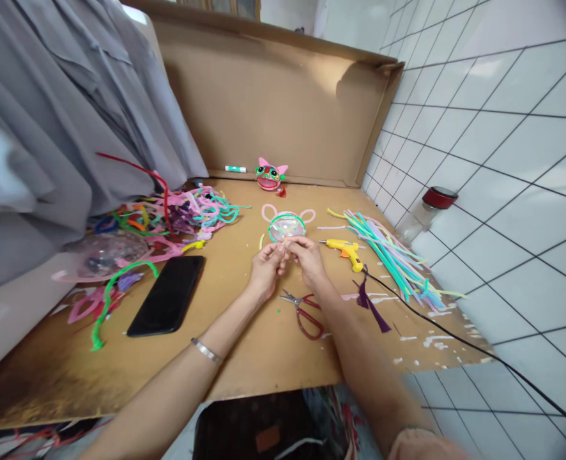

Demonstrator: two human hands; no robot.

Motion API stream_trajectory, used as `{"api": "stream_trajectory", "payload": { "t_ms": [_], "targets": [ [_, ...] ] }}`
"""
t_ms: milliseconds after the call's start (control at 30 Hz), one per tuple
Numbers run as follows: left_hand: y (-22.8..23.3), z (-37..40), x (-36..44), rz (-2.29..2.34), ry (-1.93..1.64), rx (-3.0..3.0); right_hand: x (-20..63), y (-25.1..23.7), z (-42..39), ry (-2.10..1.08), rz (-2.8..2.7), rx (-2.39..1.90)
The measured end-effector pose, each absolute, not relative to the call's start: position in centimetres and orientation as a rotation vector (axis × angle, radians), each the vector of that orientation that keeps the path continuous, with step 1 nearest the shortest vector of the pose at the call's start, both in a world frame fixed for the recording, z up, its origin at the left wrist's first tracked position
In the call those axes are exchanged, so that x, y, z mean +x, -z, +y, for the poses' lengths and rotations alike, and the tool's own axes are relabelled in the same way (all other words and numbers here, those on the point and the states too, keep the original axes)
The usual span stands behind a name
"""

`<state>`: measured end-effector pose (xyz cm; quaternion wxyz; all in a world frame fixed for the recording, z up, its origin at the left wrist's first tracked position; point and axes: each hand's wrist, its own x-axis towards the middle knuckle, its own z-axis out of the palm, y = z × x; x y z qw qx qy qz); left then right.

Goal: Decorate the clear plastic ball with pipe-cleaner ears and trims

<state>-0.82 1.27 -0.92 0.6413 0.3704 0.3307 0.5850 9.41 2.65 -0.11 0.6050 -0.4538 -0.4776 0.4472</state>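
My left hand (266, 268) and my right hand (306, 259) meet fingertip to fingertip over the middle of the cardboard surface. Both are closed in a pinch on something tiny, perhaps yellowish, mostly hidden by the fingers. Just beyond the fingertips lies a clear round plastic piece (289, 227) with a green pipe cleaner rim (276, 218) and two pink pipe cleaner loops (306, 216) at its top. A short yellow pipe cleaner piece (262, 241) rests left of it. Red-handled scissors (308, 316) lie below my hands, and a yellow glue gun (344, 249) is to the right.
Pipe cleaners (388, 255) lie bundled at right near a red-lidded jar (424, 211); a tangled heap (187, 207) is at left. A black phone (167, 295), a purple tassel (372, 305), a decorated pink-eared face (269, 176) and a glue stick (236, 169) surround the work. The black cord (436, 314) trails right.
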Motion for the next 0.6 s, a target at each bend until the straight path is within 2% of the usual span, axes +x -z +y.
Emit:
{"api": "stream_trajectory", "payload": {
  "t_ms": [100, 233, 333, 433, 600],
  "targets": [
    [1.5, 1.4, -1.0, 0.820, -1.411, 0.884, 10.3, 0.1, 2.8, -0.784, -1.281, -1.210],
    [2.0, 1.5, -1.7, 0.902, -1.436, 0.957, 13.5, -1.0, 2.1, -0.039, -1.487, -1.751],
    [2.1, 1.5, -2.1, 0.914, -1.424, 0.993, 16.2, -1.4, 1.3, 0.331, -1.496, -2.191],
    [2.2, 1.6, -2.1, 0.909, -1.429, 1.045, 18.1, -0.7, 0.9, 0.455, -1.475, -2.415],
    [2.3, 1.5, -2.2, 0.923, -1.445, 1.127, 19.5, 1.3, 1.6, 0.431, -1.443, -2.470]
  ]
}}
